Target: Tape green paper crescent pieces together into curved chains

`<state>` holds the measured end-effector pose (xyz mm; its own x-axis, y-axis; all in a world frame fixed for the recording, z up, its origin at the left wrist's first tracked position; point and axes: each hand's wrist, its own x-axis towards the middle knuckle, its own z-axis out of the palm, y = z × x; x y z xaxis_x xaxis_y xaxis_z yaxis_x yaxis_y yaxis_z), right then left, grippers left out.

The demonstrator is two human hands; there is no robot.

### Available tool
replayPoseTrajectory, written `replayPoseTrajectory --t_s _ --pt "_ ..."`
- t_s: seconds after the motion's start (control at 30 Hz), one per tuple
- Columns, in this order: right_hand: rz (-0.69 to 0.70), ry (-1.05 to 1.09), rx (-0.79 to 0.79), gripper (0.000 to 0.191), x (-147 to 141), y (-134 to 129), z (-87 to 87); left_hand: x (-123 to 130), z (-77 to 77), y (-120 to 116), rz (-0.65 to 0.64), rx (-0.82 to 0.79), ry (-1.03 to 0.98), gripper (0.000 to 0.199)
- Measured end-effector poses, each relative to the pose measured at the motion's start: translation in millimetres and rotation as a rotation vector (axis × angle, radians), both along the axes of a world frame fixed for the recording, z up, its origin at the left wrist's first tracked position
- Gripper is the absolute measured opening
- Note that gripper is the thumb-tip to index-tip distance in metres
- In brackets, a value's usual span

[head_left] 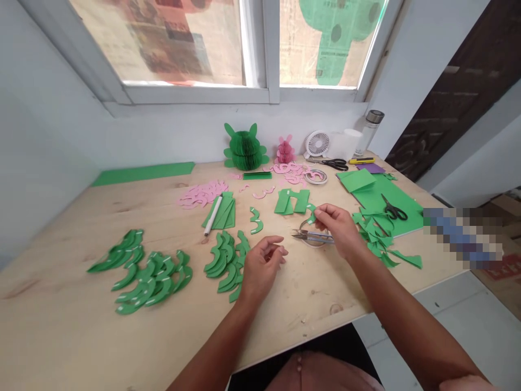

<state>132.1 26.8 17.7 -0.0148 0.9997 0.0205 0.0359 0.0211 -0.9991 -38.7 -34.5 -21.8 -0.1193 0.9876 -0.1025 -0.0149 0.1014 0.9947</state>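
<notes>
Your right hand (337, 231) has a small green paper crescent (311, 212) pinched in its fingers (321, 213), narrow grip, piece held over the tabletop (61, 288) at mid-right. Your left hand (262, 266) holds nothing, its loosely curled fingers (277, 252) half open above the plywood, just right of a pile of green crescents (223, 260). A bigger batch of green crescents (150, 282) lies farther left. Steel thread snips (311, 236) lie just below your right hand, across a thin loop (303, 231), material unclear. Right of them: green paper offcuts (376, 239), then a green card sheet (407, 217) with black-handled scissors (394, 212) on it. Toward the back: pink paper crescents (201, 194), a white tube (214, 215) lying on folded green paper (223, 214), a green honeycomb-paper turtle (245, 146), a pink honeycomb-paper rabbit (285, 151), a tape roll (315, 176), a small white fan (316, 144) and a steel-capped glass bottle (370, 133).
</notes>
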Motion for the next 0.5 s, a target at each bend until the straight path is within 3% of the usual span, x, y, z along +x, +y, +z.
replayPoseTrajectory --t_s 0.23,0.3,0.43,0.5 --pt "-0.14 -0.316 0.01 0.028 45 22 -20.3 1 -3.3 -5 -0.061 0.171 0.381 0.017" --pt "-0.204 -0.544 0.036 0.027 55 24 -24.6 0 -4.2 -5 -0.068 0.203 0.442 0.017" --pt "-0.253 -1.207 0.024 0.025 70 15 -21.7 -1 -7.7 -5 -0.093 0.246 0.527 0.016" --pt "-0.27 -1.378 0.042 0.026 73 7 -17.7 -1 -9.3 -5 -0.108 0.26 0.564 0.017"
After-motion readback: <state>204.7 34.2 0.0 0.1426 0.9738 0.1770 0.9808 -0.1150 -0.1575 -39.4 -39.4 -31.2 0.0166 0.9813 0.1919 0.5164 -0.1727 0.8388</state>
